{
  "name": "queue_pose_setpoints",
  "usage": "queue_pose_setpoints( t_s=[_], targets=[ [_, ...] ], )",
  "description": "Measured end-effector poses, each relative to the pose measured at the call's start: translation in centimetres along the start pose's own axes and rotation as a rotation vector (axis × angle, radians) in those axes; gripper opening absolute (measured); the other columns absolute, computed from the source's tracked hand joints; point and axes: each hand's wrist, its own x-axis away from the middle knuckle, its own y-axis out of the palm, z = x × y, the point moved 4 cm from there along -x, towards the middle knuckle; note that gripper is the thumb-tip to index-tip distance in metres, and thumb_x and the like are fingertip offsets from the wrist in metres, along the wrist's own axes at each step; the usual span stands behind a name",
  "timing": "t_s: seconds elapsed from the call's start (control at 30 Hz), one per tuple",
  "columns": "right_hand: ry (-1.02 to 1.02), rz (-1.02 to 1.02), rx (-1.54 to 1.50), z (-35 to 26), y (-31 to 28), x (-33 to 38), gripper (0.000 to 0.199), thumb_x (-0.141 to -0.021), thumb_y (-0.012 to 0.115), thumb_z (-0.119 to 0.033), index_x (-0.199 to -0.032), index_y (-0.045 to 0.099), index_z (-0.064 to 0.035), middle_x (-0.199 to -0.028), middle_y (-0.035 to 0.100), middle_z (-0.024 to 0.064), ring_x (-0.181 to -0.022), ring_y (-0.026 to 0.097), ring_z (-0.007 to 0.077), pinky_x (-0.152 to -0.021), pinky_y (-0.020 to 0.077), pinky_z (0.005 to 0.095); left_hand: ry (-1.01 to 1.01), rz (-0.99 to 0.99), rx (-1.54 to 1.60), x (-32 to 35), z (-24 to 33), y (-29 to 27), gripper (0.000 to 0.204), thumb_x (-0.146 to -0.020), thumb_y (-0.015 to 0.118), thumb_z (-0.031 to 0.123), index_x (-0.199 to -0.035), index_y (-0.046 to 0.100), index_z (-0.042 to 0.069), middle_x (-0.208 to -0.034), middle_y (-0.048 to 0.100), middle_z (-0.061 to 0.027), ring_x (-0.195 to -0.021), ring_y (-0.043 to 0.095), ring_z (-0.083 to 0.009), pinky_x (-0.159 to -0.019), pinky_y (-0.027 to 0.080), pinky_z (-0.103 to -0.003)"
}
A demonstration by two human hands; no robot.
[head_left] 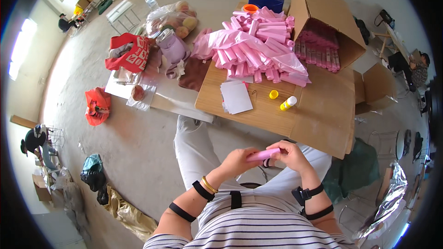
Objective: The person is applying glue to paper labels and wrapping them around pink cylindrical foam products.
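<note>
One pink roll is spanning my left hand and my right hand; my fingers are clamping both its ends.

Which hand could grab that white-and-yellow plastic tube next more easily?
Probably the right hand: the white-and-yellow plastic tube is nearer it, almost straight ahead. It and the left hand both hold the slim pink plastic roll, so the left would hold that alone.

Wooden table under pink rolls (a loose heap), white cards, a glue stick
</note>
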Motion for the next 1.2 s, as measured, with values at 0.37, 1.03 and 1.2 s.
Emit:
queue_pose_setpoints(
  t_s=[0.37, 1.03, 1.2],
  targets=[
    [-0.338, 0.91, 0.519, 2.0, -3.1, -4.4, 0.023, -0.081, 0.073, -0.011, -0.102, 0.067, -0.0051, -0.084, 0.06, 0.0084, -0.07, 0.058, 0.0212, -0.061, 0.0485, 0.0327, 0.094, 0.612, -0.35, -3.9, -3.2, -7.3, 0.047, -0.075, 0.072, 0.013, -0.119, 0.055, 0.007, -0.124, 0.056, -0.0124, -0.116, 0.051, -0.0324, -0.097, 0.041, -0.044],
    [-0.26, 0.804, 0.705, 3.6, -2.1, -4.9, 0.039, -0.078, 0.075, -0.017, -0.108, 0.053, -0.0069, -0.104, 0.054, 0.0132, -0.09, 0.057, 0.0316, -0.074, 0.0471, 0.0419, 0.149, 0.532, -0.707, -10.7, -5.3, -8.2, 0.041, -0.075, 0.072, 0.016, -0.111, 0.056, 0.004, -0.118, 0.056, -0.0135, -0.115, 0.053, -0.0313, -0.091, 0.049, -0.04],
    [-0.237, 0.67, 0.571, 3.2, -1.8, -2.1, 0.026, -0.081, 0.072, -0.014, -0.1, 0.057, -0.0056, -0.103, 0.054, 0.0118, -0.075, 0.059, 0.023, -0.063, 0.0475, 0.0334, 0.156, 0.439, -0.661, -10.7, -5.5, -9.6, 0.025, -0.082, 0.065, 0.017, -0.104, 0.06, 0.005, -0.099, 0.065, -0.0108, -0.094, 0.064, -0.0297, -0.076, 0.054, -0.039]
  ],
)
